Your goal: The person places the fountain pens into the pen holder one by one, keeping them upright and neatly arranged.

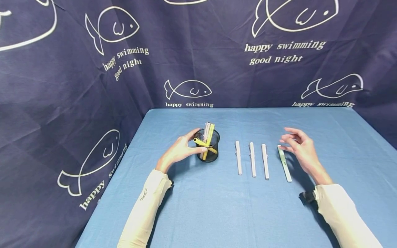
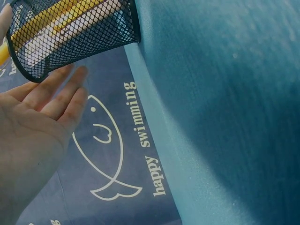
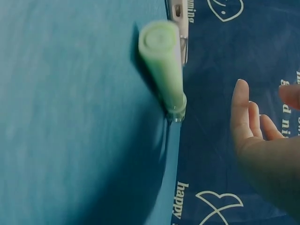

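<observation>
My left hand [image 1: 179, 150] holds a black mesh pen cup [image 1: 212, 157], thumb at its near side and fingers round the far side. In the left wrist view the mesh pen cup [image 2: 89, 40] shows close up, with fingers along its wall. Yellow pens [image 1: 210, 134] and whitish pens [image 1: 206, 128] stand inside it; one yellow pen leans across the rim. My right hand [image 1: 303, 151] hovers over the top end of a pale green pen [image 1: 285, 166], fingers loosely bent and holding nothing. The green pen [image 3: 164, 70] lies apart from the fingers in the right wrist view.
Three whitish pens lie side by side between cup and green pen: a left one [image 1: 238, 158], a middle one [image 1: 252, 160] and a right one [image 1: 265, 162]. Blue cloth covers the table [image 1: 211, 206]. A dark curtain [image 1: 229, 82] with fish prints hangs behind and to the left.
</observation>
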Tool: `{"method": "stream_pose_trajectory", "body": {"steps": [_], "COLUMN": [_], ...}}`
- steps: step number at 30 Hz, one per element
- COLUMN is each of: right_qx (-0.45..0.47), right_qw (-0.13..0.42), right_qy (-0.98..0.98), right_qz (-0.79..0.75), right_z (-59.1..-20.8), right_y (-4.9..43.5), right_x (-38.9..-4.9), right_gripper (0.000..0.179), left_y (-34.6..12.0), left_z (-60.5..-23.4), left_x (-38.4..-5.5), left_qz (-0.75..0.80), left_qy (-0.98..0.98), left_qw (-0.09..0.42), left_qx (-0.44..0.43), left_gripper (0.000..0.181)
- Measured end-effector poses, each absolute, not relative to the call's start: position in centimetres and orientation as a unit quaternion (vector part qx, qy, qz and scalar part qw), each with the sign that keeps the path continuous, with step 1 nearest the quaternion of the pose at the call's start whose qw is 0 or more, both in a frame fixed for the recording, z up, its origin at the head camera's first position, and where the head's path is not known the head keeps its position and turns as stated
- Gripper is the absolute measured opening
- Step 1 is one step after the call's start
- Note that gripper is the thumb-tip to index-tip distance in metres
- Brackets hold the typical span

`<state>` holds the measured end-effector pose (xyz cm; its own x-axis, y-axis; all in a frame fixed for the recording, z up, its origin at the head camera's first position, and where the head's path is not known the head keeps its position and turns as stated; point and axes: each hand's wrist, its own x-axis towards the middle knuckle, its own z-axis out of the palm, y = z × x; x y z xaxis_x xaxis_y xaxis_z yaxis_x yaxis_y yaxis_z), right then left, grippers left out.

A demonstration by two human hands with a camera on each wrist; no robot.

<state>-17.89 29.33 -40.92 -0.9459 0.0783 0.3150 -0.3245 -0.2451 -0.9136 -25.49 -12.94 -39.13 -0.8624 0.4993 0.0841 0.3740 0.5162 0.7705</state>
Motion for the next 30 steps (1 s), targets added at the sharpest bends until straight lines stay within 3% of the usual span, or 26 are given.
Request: {"method": "stream_pose_trajectory", "body": {"steps": [30], "right_qx": [0.031], "right_qw": [0.049], "right_qy": [-0.658], "right_qz": [0.751], "right_z": [-41.2], "right_y": [32.3], "right_x": [-17.2], "right_gripper": [0.024], "left_y": [-12.9], "left_z": [-39.2], "left_x": [-25.5], "left_qz": [0.419], "left_qy": [0.87], "left_qw": [0.076], "left_qx": [0.248], "left_gripper": [0.093]}}
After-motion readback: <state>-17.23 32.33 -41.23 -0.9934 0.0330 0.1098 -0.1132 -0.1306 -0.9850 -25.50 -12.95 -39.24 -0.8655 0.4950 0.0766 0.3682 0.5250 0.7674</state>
